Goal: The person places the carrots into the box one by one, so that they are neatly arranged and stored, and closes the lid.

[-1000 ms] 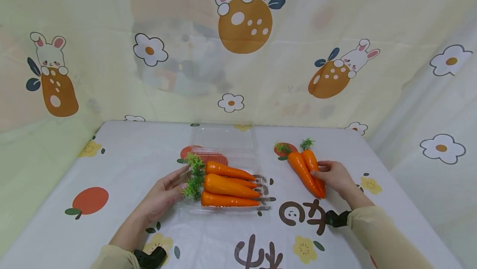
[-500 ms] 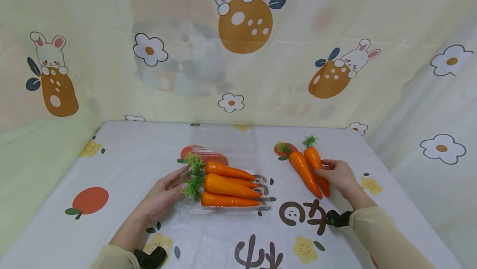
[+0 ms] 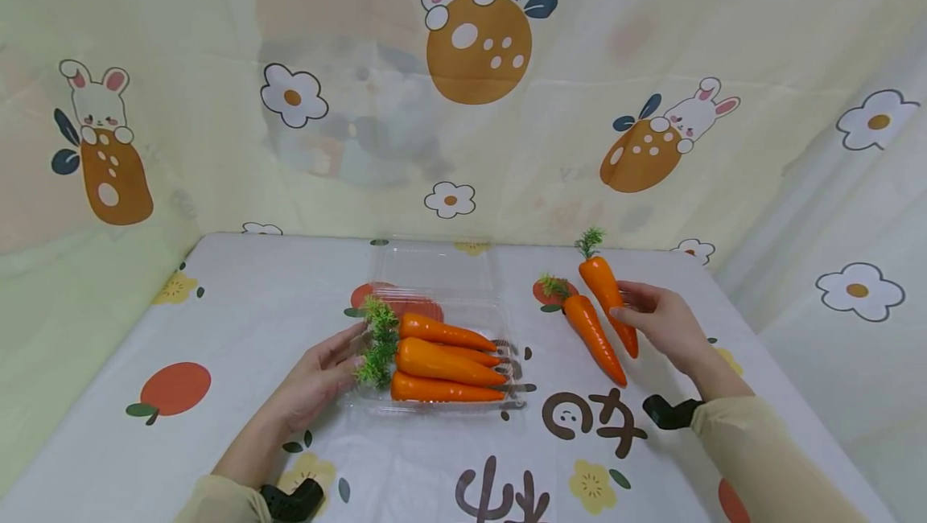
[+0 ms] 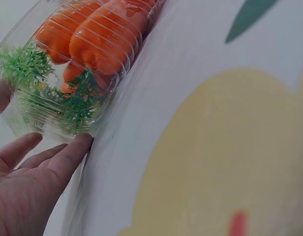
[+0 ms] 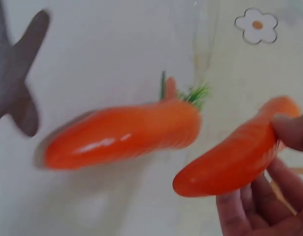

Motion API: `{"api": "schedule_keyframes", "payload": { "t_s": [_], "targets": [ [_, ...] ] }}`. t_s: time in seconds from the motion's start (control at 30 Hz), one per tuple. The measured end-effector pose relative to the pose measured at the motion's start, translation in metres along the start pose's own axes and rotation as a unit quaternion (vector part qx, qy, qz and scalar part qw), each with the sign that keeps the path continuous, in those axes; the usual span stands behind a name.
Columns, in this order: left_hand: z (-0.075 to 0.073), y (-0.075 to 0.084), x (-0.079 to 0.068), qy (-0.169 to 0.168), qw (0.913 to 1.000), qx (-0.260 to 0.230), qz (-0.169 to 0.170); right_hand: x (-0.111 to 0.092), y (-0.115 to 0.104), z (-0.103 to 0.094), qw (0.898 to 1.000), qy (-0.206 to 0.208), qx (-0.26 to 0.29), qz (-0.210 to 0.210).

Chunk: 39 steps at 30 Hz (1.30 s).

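Observation:
My right hand pinches a plastic-looking orange carrot between thumb and fingers. In the right wrist view this carrot is held with its tapered tip pointing left. Left of it, a second carrot lies on the cloth, leafy tuft toward the back. Several more carrots lie side by side in a clear plastic box, green tufts to the left. My left hand rests at the box's left end. In the left wrist view its extended fingers touch the clear end wall.
The box's clear lid lies folded back behind it. A white printed cloth covers the table, with patterned curtains close behind and at both sides.
My right hand has drawn the held carrot away from the one beside it, lifting it up and toward the back. The left hand and the box have stayed in place.

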<state>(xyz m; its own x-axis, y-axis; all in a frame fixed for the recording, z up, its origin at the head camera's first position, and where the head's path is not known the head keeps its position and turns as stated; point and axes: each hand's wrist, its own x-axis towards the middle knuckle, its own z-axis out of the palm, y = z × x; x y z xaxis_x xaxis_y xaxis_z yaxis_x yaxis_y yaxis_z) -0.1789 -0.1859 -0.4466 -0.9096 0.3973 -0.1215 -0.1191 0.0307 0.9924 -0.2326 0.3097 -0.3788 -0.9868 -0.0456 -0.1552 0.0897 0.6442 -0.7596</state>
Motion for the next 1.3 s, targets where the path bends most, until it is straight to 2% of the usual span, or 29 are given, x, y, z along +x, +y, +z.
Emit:
{"api": "schedule_keyframes", "payload": {
  "t_s": [0.27, 0.53, 0.67, 0.83, 0.97, 1.3],
  "targets": [
    [-0.001, 0.001, 0.0, 0.002, 1.0, -0.004, -0.006, -0.002, -0.042, 0.012, 0.995, -0.052, 0.003, -0.085],
    [-0.002, 0.0, 0.001, 0.004, 1.0, -0.001, -0.005, 0.008, -0.077, 0.034, 0.983, -0.092, -0.023, -0.159],
    [-0.003, 0.0, 0.0, 0.002, 1.0, -0.003, -0.004, 0.014, -0.097, 0.052, 0.97, -0.121, -0.062, -0.2],
    [-0.004, 0.0, 0.0, -0.003, 1.0, -0.008, 0.003, 0.018, -0.122, 0.077, 0.946, -0.179, -0.112, -0.244],
    [-0.005, -0.002, 0.0, -0.009, 0.9998, -0.009, 0.012, 0.02, -0.135, 0.094, 0.933, -0.217, -0.133, -0.254],
    [-0.004, -0.006, 0.002, -0.007, 0.9999, -0.008, 0.011, 0.03, -0.147, 0.121, 0.918, -0.261, -0.181, -0.237]
  ]
}}
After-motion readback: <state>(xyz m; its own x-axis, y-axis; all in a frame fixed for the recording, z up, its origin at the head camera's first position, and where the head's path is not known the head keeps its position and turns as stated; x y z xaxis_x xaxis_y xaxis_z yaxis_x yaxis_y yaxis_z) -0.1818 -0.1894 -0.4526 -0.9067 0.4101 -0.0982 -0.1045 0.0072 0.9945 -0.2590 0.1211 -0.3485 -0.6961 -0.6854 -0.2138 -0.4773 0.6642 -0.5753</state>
